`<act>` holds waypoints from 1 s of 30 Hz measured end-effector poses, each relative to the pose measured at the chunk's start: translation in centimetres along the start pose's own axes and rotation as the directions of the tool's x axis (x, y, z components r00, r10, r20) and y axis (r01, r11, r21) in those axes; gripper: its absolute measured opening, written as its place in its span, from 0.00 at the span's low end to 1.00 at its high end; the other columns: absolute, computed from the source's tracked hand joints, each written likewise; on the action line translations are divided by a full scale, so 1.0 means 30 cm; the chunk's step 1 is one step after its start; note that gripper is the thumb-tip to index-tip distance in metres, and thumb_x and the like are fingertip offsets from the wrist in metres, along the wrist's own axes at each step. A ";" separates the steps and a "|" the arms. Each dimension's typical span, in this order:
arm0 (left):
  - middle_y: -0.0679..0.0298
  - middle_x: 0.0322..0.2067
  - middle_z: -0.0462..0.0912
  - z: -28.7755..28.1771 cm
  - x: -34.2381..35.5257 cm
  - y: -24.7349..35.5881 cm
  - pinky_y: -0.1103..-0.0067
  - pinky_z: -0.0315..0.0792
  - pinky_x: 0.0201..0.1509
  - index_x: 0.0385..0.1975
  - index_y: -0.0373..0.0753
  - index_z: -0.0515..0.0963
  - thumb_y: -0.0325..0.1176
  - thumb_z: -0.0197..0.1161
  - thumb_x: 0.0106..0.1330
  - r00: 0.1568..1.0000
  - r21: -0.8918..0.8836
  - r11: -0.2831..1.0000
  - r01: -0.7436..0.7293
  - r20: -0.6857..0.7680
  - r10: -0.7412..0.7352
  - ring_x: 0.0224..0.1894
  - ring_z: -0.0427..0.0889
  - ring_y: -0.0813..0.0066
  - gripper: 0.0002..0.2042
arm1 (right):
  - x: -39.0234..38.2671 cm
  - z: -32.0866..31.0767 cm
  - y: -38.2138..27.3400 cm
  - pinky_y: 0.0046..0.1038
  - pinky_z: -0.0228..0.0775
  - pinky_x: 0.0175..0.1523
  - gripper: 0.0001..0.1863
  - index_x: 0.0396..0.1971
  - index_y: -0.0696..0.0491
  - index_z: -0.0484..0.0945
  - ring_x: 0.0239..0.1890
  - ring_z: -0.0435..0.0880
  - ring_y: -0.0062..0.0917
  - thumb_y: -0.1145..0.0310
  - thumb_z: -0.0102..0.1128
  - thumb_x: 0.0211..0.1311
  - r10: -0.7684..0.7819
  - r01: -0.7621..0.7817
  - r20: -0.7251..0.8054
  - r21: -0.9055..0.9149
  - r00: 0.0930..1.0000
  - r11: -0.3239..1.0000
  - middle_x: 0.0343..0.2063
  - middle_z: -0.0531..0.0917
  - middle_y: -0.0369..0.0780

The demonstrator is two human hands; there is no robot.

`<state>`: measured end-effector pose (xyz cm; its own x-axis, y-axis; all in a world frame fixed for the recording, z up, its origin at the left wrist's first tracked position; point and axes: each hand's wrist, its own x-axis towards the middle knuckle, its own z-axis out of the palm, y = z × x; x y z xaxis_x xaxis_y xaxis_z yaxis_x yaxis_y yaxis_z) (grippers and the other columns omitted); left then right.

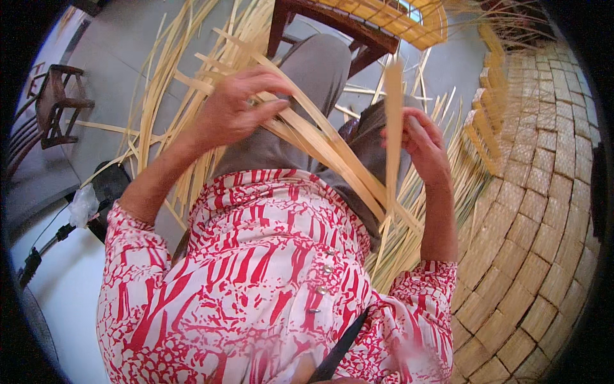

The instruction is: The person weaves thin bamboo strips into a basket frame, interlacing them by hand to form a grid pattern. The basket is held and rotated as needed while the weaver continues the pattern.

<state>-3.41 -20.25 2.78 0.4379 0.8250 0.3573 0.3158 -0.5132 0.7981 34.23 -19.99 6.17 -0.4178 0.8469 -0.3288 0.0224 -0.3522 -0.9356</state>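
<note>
- Your red-and-white shirt was nearest the cam, lower ctr, w/ grey trousers beyond.
- Open rm: grey floor showed upper L, partly covered by loose strips; woven panels edged your R side.
- Clear plastic bag, crumpled, sat lower L; contents: couldn't tell.
- Pale strips lay slantwise across your lap, from L hand toward the R thigh.
- Your L hand was over their upper end, thumb & index tips slightly apart; couldn't tell if other fingers clamped any.
- Your R hand was at an upright strip, fingers partly behind it; couldn't tell if clamped.
- In the way: dark wooden stool & yellow slatted frame ahead; greenish strip bundle nr R forearm; dark chair far L.
</note>
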 end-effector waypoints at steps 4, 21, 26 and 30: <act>0.56 0.48 0.83 -0.033 -0.067 -0.054 0.69 0.74 0.59 0.49 0.41 0.83 0.29 0.69 0.61 0.995 0.178 0.983 0.035 0.090 -0.052 0.54 0.80 0.58 0.15 | -0.188 0.024 -0.005 0.36 0.76 0.57 0.25 0.60 0.59 0.71 0.51 0.84 0.32 0.56 0.56 0.73 -0.157 0.155 0.078 0.029 0.985 0.988 0.47 0.84 0.46; 0.56 0.44 0.80 -0.028 0.015 -0.049 0.68 0.70 0.57 0.43 0.39 0.79 0.23 0.67 0.58 0.983 0.220 0.970 -0.100 0.174 0.061 0.50 0.78 0.57 0.12 | -0.562 -0.499 -0.334 0.22 0.61 0.15 0.19 0.45 0.55 0.79 0.10 0.70 0.17 0.53 0.54 0.73 0.095 -0.646 -0.689 -0.611 0.719 0.458 0.16 0.80 0.36; 0.57 0.38 0.78 -0.016 0.035 0.003 0.70 0.74 0.47 0.40 0.38 0.81 0.23 0.68 0.58 0.951 0.139 0.970 -0.201 0.265 0.159 0.43 0.79 0.59 0.11 | -0.716 -0.727 -0.386 0.28 0.68 0.22 0.16 0.47 0.52 0.79 0.20 0.79 0.20 0.55 0.60 0.70 0.180 -0.841 -0.851 -0.412 0.492 0.350 0.29 0.84 0.37; 0.57 0.39 0.79 0.014 0.025 0.068 0.70 0.75 0.44 0.41 0.40 0.82 0.25 0.69 0.58 0.894 0.064 0.978 -0.199 0.421 0.154 0.40 0.80 0.60 0.11 | -0.708 -0.850 -0.024 0.38 0.72 0.59 0.31 0.60 0.56 0.72 0.54 0.81 0.37 0.53 0.68 0.64 -0.175 -0.521 -0.541 -0.840 0.822 0.149 0.50 0.83 0.48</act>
<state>-2.06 -20.78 4.48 0.7943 0.5588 0.2386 0.2757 -0.6814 0.6780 66.25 -27.58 10.56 0.1440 0.9738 -0.1760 0.9843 -0.1593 -0.0759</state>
